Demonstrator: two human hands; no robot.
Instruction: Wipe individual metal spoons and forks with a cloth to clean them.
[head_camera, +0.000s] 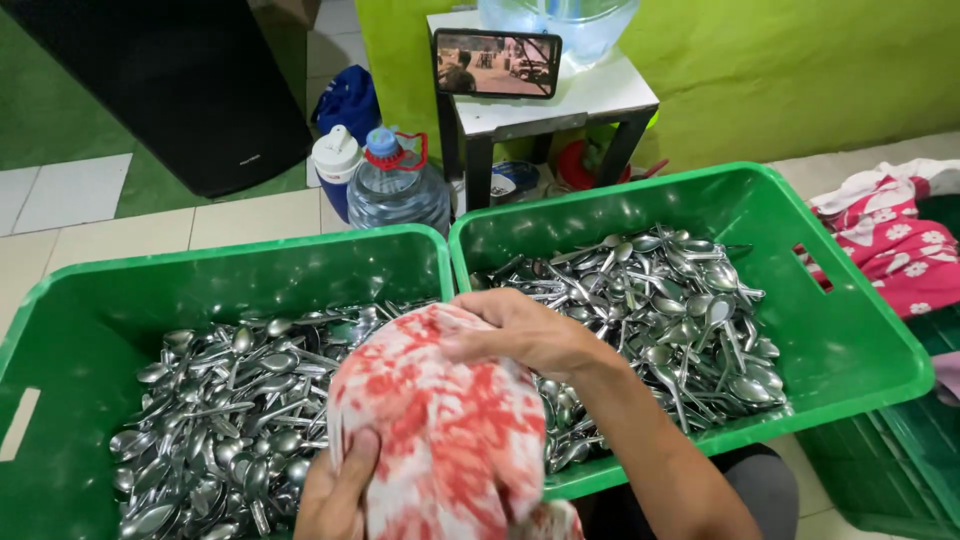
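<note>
one head-worn view, looking steeply down and forward.

the camera sits close above the person's hands, which fill the lower middle, over two green crates (440, 262) that stand side by side and span nearly the whole width. it faces a green wall (800, 70) beyond the far rims, taking in the tiled floor (120, 240) and a small white table (600, 95) at the top edge.

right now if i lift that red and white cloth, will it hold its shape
Probably not: the red and white cloth drapes and bunches between the left hand and right hand, so it looks floppy. It likely weighs little and should not slip, being soft fabric.
</note>
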